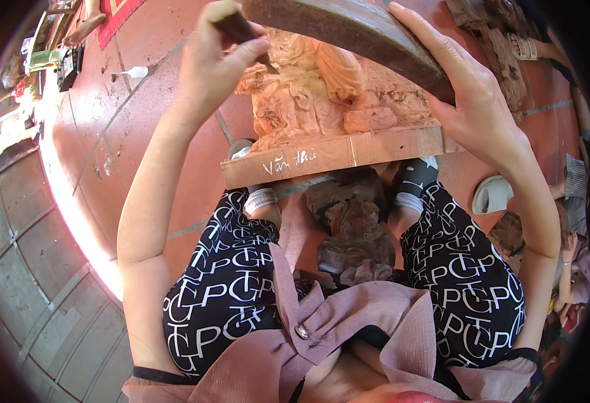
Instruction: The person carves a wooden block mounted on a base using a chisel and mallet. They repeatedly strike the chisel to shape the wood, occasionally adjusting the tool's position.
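My left hand (211,70) is closed around a dark-handled chisel (238,28), its tip at the upper left of a reddish wood carving (305,104). Folds and rounded relief show on the carving, which rises from a thick flat base (375,146) with white handwriting on its near edge. In my right hand (473,101) is the near end of a long dark wooden mallet (355,30), shaped like a heavy block. It slants over the carving and hides its upper part; its far end lies near my left hand.
Between my feet, below the base, sits a dark carved wooden piece (352,228). More rough wood (493,57) lies at the upper right, near another person's sandalled foot (524,48). A white slipper (492,195) rests on the red tiles to the right.
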